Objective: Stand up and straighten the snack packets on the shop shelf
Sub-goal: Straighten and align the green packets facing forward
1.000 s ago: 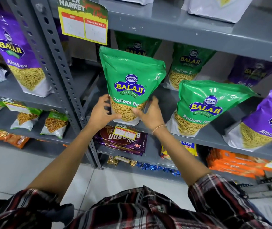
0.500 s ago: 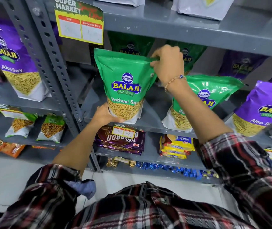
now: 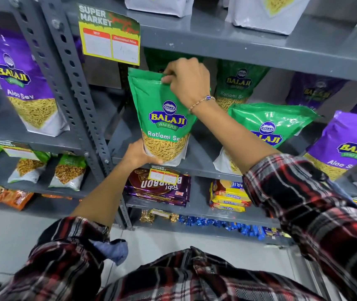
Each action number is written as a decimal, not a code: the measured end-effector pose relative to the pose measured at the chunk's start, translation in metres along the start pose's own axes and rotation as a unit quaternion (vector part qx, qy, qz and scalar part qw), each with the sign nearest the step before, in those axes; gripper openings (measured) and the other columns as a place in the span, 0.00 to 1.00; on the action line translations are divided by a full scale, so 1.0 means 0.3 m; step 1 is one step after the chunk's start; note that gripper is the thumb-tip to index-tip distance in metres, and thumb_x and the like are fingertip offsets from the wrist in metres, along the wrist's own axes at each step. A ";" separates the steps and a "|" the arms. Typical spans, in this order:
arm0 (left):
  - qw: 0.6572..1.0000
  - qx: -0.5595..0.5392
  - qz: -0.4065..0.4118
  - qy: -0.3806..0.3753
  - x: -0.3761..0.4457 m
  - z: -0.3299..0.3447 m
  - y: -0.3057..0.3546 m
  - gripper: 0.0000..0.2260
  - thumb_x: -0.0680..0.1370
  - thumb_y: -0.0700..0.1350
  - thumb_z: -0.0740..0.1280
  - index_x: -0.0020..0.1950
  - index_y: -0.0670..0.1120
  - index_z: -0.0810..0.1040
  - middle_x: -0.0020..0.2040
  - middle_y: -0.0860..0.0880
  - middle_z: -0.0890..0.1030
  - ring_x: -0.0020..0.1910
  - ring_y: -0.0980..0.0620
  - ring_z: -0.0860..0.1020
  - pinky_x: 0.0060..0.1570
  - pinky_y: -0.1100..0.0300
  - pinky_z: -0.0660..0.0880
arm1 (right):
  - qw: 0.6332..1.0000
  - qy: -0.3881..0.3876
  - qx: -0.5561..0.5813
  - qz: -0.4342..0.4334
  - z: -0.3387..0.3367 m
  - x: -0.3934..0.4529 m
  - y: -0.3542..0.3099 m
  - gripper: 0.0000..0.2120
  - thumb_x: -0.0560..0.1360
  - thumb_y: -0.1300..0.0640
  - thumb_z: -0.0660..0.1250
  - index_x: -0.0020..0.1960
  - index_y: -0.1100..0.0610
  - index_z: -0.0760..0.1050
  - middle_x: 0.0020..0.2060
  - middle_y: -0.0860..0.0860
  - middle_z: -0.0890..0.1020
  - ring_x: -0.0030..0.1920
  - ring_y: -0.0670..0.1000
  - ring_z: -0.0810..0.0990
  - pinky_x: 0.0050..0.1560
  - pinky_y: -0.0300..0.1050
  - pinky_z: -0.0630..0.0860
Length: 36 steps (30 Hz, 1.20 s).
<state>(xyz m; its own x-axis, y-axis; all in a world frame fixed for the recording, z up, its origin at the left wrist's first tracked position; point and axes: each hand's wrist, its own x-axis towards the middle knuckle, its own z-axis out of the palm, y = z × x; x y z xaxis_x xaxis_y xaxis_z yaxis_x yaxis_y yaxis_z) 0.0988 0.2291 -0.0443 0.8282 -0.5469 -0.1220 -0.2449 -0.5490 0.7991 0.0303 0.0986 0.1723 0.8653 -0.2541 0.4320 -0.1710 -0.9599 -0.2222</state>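
Observation:
A green Ratlami Sev packet (image 3: 162,118) stands upright at the front left of the grey shelf (image 3: 199,168). My left hand (image 3: 139,154) grips its bottom left corner. My right hand (image 3: 187,80) pinches its top edge. To its right a second green packet (image 3: 268,124) leans over with its top tipped to the right, and my right forearm crosses in front of it. Another green packet (image 3: 238,88) stands upright further back. A purple Aloo Sev packet (image 3: 349,146) leans at the far right.
A yellow price sign (image 3: 110,38) hangs from the shelf above. A perforated upright post (image 3: 73,83) divides the bays. A purple Aloo Sev packet (image 3: 21,83) stands in the left bay. Biscuit packs (image 3: 160,187) and yellow packs (image 3: 227,196) lie on the shelf below.
My right hand has gone from the packet's base to its top edge and now pinches it nearer the middle. The packet stands straighter. My left hand stays at the bottom corner.

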 end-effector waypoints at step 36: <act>0.946 -0.137 0.014 0.293 -0.195 0.286 0.018 0.27 0.66 0.49 0.77 0.58 0.42 0.70 0.54 0.42 0.68 0.51 0.46 0.72 0.51 0.54 0.72 | 0.985 -0.162 -0.011 0.060 -0.321 -0.342 0.639 0.26 0.70 0.42 0.68 0.63 0.54 0.72 0.62 0.56 0.78 0.62 0.58 0.75 0.65 0.52 0.70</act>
<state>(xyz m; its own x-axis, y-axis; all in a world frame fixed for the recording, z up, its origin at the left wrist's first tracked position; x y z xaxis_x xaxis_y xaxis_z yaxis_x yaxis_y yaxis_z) 0.0058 0.2039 -0.0836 0.9803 -0.0695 0.1847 -0.1972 -0.3116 0.9295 -0.1364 -0.0708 0.1694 0.9426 -0.3179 0.1020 -0.2877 -0.9285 -0.2349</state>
